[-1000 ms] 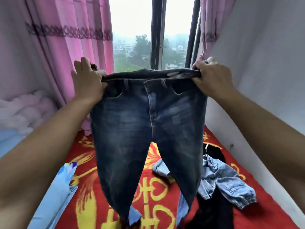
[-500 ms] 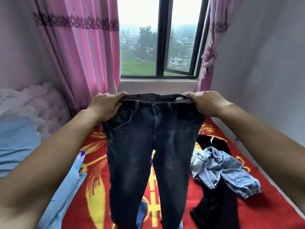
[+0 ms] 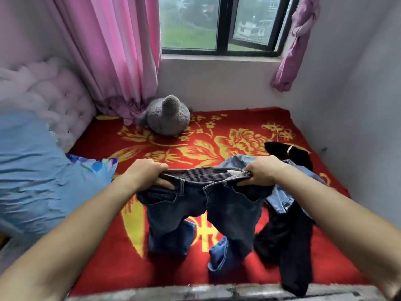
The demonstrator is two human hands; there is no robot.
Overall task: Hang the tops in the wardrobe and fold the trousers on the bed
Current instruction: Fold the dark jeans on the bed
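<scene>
- where the head view looks down over the bed, a pair of dark blue denim trousers (image 3: 184, 203) is held up by its waistband above a red blanket with a yellow flower pattern (image 3: 227, 131), by which the bed is covered.
- the left end of the waistband is gripped by the left hand (image 3: 147, 174), with the fingers curled over the top edge and the thumb pressed on the front near the pocket.
- the right end is gripped by the right hand (image 3: 263, 172) in the same way, with the fingers wrapped round the band.
- the waistband is stretched roughly level between the two hands, and its striped inner lining is shown; the legs hang down and their lower ends are bunched on the blanket, with a lighter blue cuff seen at one leg.
- a light blue denim jacket (image 3: 280, 196) is crumpled just beside the trousers, under the right forearm, on a black garment (image 3: 288, 246) that reaches the near edge of the bed.
- a grey plush toy (image 3: 167, 116) is set at the far side of the blanket, below a dark-framed window (image 3: 221, 22) and touching the foot of a pink curtain (image 3: 112, 51).
- a light blue quilt (image 3: 32, 170) is heaped at the left against a pale tufted headboard (image 3: 65, 101).
</scene>
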